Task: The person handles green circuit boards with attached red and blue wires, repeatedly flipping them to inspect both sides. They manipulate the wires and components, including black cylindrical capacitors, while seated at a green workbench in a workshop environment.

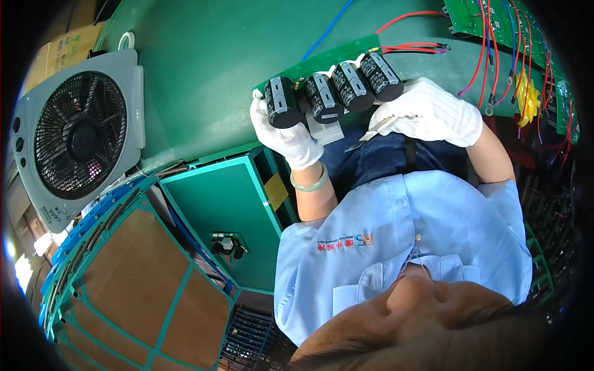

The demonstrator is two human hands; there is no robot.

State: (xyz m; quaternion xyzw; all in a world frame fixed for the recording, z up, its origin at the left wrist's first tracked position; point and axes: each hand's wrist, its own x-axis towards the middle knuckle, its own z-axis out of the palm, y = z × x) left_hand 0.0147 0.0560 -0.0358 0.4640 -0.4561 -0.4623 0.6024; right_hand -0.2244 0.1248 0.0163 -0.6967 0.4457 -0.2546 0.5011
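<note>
Both of my hands wear white gloves. In my left hand (286,139) is the left end of a green circuit board (337,59), tilted at the edge of the green worktop. Several large black cylindrical capacitors (352,88) stand out from the board toward me, and a silvery finned metal block (325,133) shows beneath them. My right hand (427,114) is closed around a slim, pale tool (373,133) with a thin pointed metal tip; its exact kind is unclear. The tip points down-left, apart from the capacitors. Red wires (411,47) and a blue wire (328,29) run from the board.
A grey box fan (83,133) stands at the left by a roll of tape (126,41). More wired circuit boards (479,17) and a yellow bundle (527,99) lie at the right. Below the worktop (204,80) is a green cabinet (213,198) with a small board (228,246) on it.
</note>
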